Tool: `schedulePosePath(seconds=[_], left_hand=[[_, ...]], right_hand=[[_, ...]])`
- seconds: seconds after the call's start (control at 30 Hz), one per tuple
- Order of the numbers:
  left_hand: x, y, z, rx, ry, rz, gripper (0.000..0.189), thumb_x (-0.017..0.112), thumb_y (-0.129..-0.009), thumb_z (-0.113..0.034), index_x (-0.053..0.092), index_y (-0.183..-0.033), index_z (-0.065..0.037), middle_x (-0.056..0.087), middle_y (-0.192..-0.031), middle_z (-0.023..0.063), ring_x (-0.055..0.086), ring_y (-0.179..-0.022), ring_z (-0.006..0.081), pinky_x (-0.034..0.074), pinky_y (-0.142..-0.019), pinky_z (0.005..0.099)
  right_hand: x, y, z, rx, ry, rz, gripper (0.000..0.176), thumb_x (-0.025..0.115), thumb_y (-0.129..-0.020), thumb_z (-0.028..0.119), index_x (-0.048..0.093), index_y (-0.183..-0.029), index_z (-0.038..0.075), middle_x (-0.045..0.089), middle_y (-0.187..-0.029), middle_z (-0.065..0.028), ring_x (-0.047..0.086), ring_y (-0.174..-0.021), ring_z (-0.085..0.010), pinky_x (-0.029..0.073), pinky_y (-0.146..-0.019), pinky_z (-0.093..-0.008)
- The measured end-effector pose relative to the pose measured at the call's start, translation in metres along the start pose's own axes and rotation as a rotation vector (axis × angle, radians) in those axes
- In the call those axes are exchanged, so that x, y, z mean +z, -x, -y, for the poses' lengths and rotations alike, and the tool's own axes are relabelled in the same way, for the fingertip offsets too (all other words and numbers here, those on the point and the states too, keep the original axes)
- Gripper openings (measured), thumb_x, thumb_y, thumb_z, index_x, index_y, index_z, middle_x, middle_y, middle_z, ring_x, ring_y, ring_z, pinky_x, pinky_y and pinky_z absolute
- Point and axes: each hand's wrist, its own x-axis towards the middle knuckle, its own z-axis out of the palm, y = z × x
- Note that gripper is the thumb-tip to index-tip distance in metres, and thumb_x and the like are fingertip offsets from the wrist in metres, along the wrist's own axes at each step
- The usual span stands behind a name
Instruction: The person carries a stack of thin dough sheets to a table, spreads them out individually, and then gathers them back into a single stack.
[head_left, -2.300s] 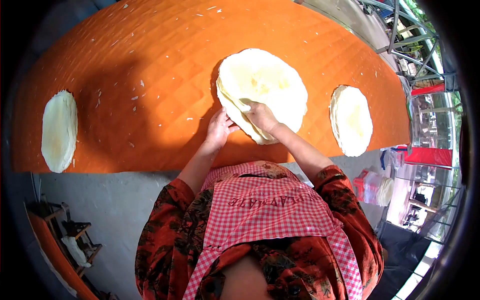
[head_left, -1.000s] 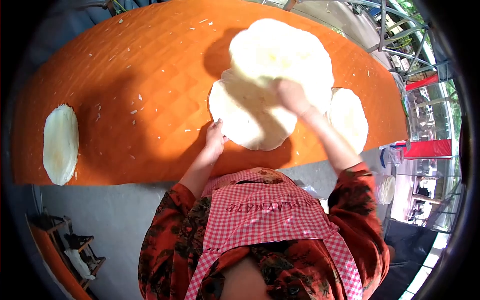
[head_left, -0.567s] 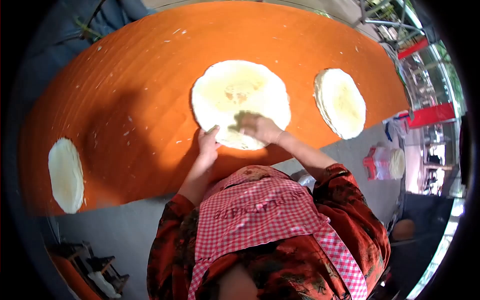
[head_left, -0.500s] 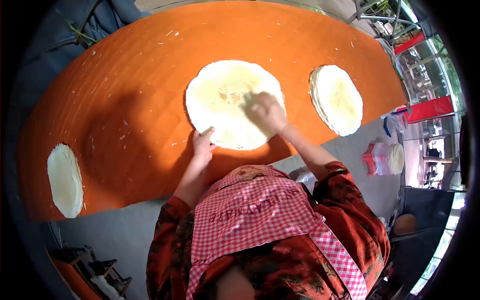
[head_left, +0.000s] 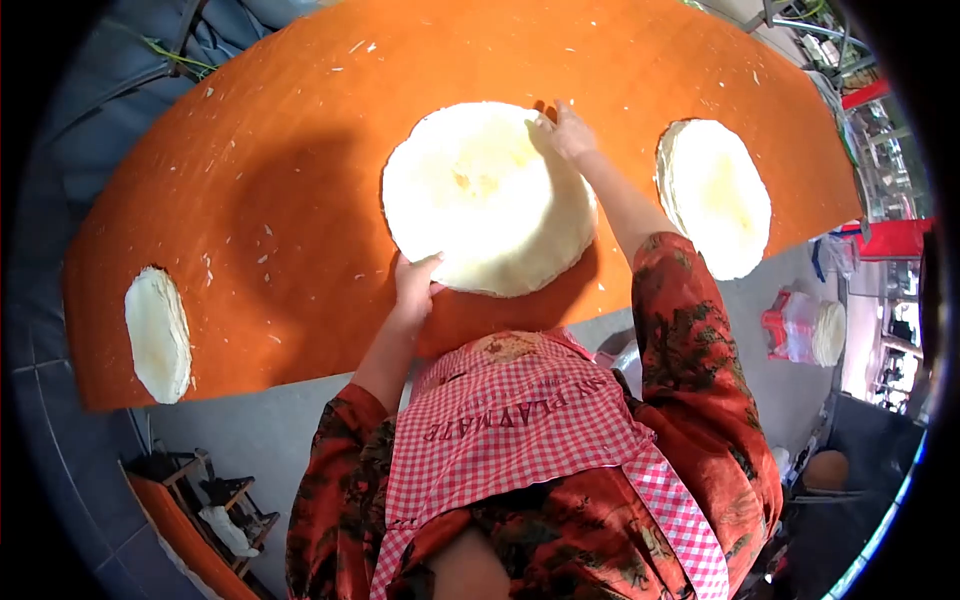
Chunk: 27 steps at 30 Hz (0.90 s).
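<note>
A stack of thin round flatbreads (head_left: pixel 480 220), pale with light brown spots in the middle, lies on the orange table. At its near left edge is my left hand (head_left: pixel 416 287), closed on the rim with the thumb on top and the other fingers partly hidden below. My right hand (head_left: pixel 570 132) reaches to the far right edge of the stack. Its thumb is by the rim, and its fingers are apart and stretched just beyond the edge.
A second flatbread stack (head_left: pixel 715 200) stands on the right of the orange table (head_left: pixel 320 100), and another stack (head_left: pixel 158 335) near its left end. Crumbs are scattered about. A red stool (head_left: pixel 785 325) with a plastic-wrapped stack is on the floor at right.
My right hand has moved from the top of the stack out to its far right edge. The left hand stays at the near left rim. The whole view has shifted slightly.
</note>
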Motion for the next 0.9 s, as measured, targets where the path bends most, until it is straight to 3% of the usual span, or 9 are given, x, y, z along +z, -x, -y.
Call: schedulePosePath(seconds=[0.37,0.43,0.5,0.53,0.57,0.6,0.73,0.87,0.9], left_hand=[[-0.001,0.000,0.002,0.055,0.158,0.028,0.051,0.068,-0.076,-0.003,0.048,-0.123,-0.004,0.061,-0.112,0.0107,0.063,-0.096,0.0253,0.055,-0.069,0.0383],[0.002,0.004,-0.002,0.087,0.172,0.005,0.042,0.066,-0.077,-0.003,0.052,-0.116,-0.002,0.062,-0.100,0.0085,0.063,-0.082,0.0209,0.053,-0.060,0.0327],[-0.005,-0.006,0.005,0.075,0.216,0.080,0.030,0.063,-0.076,-0.001,0.055,-0.104,0.002,0.060,-0.083,0.0069,0.057,-0.062,0.0157,0.044,-0.048,0.0269],[-0.015,-0.019,0.010,0.046,0.245,0.171,0.022,0.061,-0.074,0.000,0.057,-0.096,0.005,0.057,-0.072,0.0063,0.050,-0.049,0.0126,0.037,-0.041,0.0240],[-0.013,-0.017,0.002,0.028,0.241,0.247,0.008,0.060,-0.073,0.000,0.058,-0.079,0.003,0.049,-0.060,0.0023,0.034,-0.037,0.0093,0.025,-0.036,0.0229],[-0.026,-0.036,0.010,0.013,0.157,0.351,0.005,0.062,-0.074,-0.002,0.058,-0.077,-0.002,0.054,-0.066,0.0036,0.047,-0.047,0.0113,0.037,-0.043,0.0238],[-0.003,-0.005,-0.042,-0.121,0.245,0.157,0.015,0.065,-0.081,-0.008,0.060,-0.094,-0.007,0.064,-0.096,0.0057,0.060,-0.086,0.0167,0.047,-0.071,0.0268],[-0.025,-0.010,-0.094,-0.097,0.312,0.209,0.023,0.066,-0.080,-0.006,0.057,-0.101,-0.006,0.064,-0.097,0.0054,0.060,-0.087,0.0186,0.050,-0.077,0.0303],[-0.034,0.001,-0.115,0.066,0.359,0.267,0.030,0.064,-0.084,-0.017,0.055,-0.110,-0.005,0.062,-0.108,0.0087,0.059,-0.099,0.0236,0.046,-0.089,0.0396]], right_hand=[[0.029,0.024,-0.012,-0.168,0.303,-0.144,0.046,0.049,-0.088,0.028,0.044,-0.128,0.005,0.054,-0.126,-0.0160,0.047,-0.120,-0.0295,0.033,-0.099,-0.0483],[0.008,0.065,0.025,-0.341,0.217,-0.383,0.043,0.053,-0.087,0.027,0.048,-0.123,0.004,0.058,-0.116,-0.0171,0.053,-0.112,-0.0306,0.039,-0.095,-0.0463],[-0.017,0.130,0.049,-0.631,-0.442,-0.110,0.050,0.062,-0.082,0.025,0.050,-0.123,-0.002,0.060,-0.105,-0.0201,0.060,-0.093,-0.0351,0.048,-0.082,-0.0408],[-0.017,0.153,0.044,-0.724,-0.300,0.154,0.064,0.067,-0.078,0.032,0.046,-0.129,-0.001,0.056,-0.119,-0.0205,0.056,-0.108,-0.0343,0.044,-0.091,-0.0440],[-0.023,0.194,0.047,-0.808,-0.179,0.084,0.078,0.073,-0.072,0.035,0.041,-0.135,0.002,0.048,-0.132,-0.0186,0.047,-0.121,-0.0330,0.036,-0.100,-0.0503],[-0.017,0.224,0.039,-0.802,0.062,0.122,0.092,0.078,-0.064,0.035,0.036,-0.141,0.010,0.042,-0.140,-0.0133,0.037,-0.132,-0.0298,0.031,-0.103,-0.0529],[-0.009,0.246,0.029,-0.752,0.171,0.041,0.086,0.076,-0.065,0.023,0.035,-0.140,0.012,0.045,-0.136,-0.0104,0.042,-0.127,-0.0293,0.033,-0.101,-0.0532],[-0.028,0.216,0.081,-0.772,-0.156,-0.042,0.048,0.067,-0.069,0.011,0.061,-0.117,0.013,0.066,-0.106,-0.0117,0.066,-0.090,-0.0296,0.052,-0.077,-0.0378],[-0.053,0.212,0.110,-0.712,-0.202,-0.090,0.032,0.066,-0.070,0.010,0.068,-0.101,0.012,0.068,-0.093,-0.0136,0.066,-0.074,-0.0311,0.053,-0.066,-0.0386]])
